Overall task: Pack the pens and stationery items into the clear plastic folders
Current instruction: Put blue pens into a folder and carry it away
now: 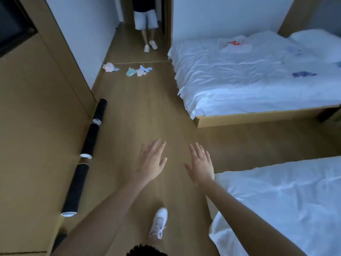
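Observation:
My left hand (151, 161) and my right hand (200, 162) are stretched out in front of me over the wooden floor, fingers straight and spread, holding nothing. On the far bed (212, 71) lies a clear plastic folder (235, 45) with something red in it. Further right on the same bed lie small blue items (303, 74), too blurred to name. Both hands are well away from that bed.
A second bed (286, 200) stands at my right. Three black rolls (90, 139) lie along the left wall. Small pastel cloth pieces (137, 71) lie on the floor ahead. Another person (145, 21) stands in the corridor. My white shoe (159, 222) is below.

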### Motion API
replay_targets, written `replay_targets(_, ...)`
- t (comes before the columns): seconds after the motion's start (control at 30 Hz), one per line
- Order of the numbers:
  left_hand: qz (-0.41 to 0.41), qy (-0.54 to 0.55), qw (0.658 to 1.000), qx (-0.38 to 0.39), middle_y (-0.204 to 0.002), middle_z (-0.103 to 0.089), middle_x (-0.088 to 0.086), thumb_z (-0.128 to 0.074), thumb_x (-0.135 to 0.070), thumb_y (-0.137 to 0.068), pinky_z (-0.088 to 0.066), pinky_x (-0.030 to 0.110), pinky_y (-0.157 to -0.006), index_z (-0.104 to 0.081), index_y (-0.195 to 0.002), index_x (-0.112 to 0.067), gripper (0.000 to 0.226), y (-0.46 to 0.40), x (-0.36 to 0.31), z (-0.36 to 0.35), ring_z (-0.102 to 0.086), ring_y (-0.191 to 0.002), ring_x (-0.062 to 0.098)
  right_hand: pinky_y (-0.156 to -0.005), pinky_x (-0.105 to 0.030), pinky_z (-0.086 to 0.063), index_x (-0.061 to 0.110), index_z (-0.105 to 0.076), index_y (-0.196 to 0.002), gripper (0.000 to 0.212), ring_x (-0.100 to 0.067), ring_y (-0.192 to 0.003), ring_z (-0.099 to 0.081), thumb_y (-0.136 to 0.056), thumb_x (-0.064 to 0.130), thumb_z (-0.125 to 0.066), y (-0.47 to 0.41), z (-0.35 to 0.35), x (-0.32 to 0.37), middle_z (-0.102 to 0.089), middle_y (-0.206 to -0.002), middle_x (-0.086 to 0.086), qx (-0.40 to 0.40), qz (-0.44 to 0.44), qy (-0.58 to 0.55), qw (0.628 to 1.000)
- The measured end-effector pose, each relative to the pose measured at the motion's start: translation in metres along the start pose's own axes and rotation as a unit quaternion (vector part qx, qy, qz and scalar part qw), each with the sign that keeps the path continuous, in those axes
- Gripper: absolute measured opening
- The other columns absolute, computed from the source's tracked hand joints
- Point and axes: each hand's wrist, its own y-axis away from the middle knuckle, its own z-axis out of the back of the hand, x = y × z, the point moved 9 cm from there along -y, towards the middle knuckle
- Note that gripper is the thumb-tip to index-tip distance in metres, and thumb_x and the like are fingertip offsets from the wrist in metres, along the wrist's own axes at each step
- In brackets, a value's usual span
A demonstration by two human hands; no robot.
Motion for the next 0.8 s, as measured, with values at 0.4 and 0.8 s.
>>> replay_targets(0.4, -0.162, 0.039, 0.986, 0.014, -0.152, -0.031, 0.009, -0.049, -0.034, -0.096, -0.014, 0.047, -0.115, -0.032, -0.147, -0.011, 0.059, -0.282, -0.046, 0.011, -0.029, -0.139, 0.025, -0.118, -0.031, 0.003, 0.018, -0.008, -0.153, 0.068, -0.015, -0.148, 0.0, -0.098, 0.037, -0.045, -0.184, 0.054, -0.098, 0.0, -0.161, -0.002, -0.058, -0.173, -0.065, 0.981)
replay_targets(0.8, -0.321, 0.025, 0.943, 0.082, -0.156, -0.018, 0.004, -0.037, -0.035, -0.1, -0.003, 0.043, -0.118, -0.019, -0.15, -0.015, 0.057, -0.522, -0.265, -0.061, -0.012, -0.145, 0.02, -0.118, -0.033, -0.004, 0.018, -0.015, -0.152, 0.07, -0.018, -0.147, -0.008, -0.095, 0.033, -0.052, -0.298, 0.097, -0.366, -0.008, -0.16, -0.003, -0.108, -0.379, -0.11, 0.912)
